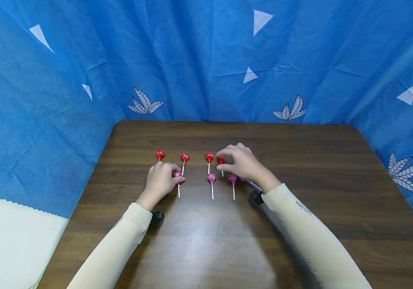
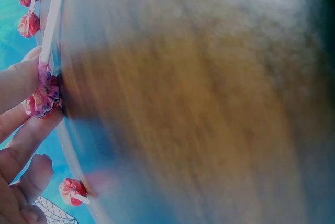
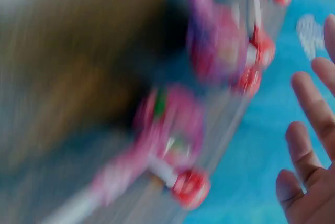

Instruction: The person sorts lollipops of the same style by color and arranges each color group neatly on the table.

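My left hand (image 1: pixel 161 179) pinches a pink-wrapped lollipop (image 2: pixel 43 96) by its head between thumb and fingers; its white stick points toward me in the head view. My right hand (image 1: pixel 241 161) hovers above the right end of the rows. Its thumb and index finger are spread around a red lollipop (image 1: pixel 220 160), apparently without gripping it. Under that hand lie a purple-pink lollipop (image 1: pixel 232 179) and a slanted one (image 1: pixel 244 180), partly hidden by the wrist. The right wrist view is blurred; it shows spread fingers and another red lollipop (image 3: pixel 191 188).
Farther back on the brown wooden table (image 1: pixel 199 249) lie red lollipops, a left one (image 1: pixel 160 154), a second (image 1: pixel 185 157) and a third (image 1: pixel 209 156). Another purple-pink lollipop (image 1: pixel 211 178) lies between the hands. A blue curtain (image 1: pixel 192 60) hangs behind the table.
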### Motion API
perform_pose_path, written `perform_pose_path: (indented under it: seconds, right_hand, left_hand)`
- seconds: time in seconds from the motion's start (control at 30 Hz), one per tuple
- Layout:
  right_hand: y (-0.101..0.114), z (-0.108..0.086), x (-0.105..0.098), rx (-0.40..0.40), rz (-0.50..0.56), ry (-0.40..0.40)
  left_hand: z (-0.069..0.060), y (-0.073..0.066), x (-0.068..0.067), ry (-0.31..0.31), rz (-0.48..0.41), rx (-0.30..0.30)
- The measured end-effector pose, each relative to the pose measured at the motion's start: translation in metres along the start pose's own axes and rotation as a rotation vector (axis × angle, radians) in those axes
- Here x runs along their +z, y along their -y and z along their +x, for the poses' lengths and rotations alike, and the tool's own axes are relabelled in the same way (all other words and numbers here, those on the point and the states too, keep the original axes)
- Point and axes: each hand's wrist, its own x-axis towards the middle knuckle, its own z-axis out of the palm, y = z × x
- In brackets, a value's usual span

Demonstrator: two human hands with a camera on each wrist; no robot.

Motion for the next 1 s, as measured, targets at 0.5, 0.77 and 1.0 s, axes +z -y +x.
perform_pose_path:
  seconds: [0.5,0.77,1.0]
  right_hand:
    - [0.028,-0.002,0.040,-0.069,-0.310,0.020]
    - [0.030,0.002,0.046,-0.028,-0.218,0.065]
    - [0.023,0.003,0.045,0.016,-0.143,0.075]
  left_hand:
    - [0.002,0.001,0.002,-0.007,0.026,0.019]
    - [-0.001,0.006,0.003,0.004,-0.004,0.020]
    - [-0.003,0.014,-0.006,0.100,-0.228,0.004]
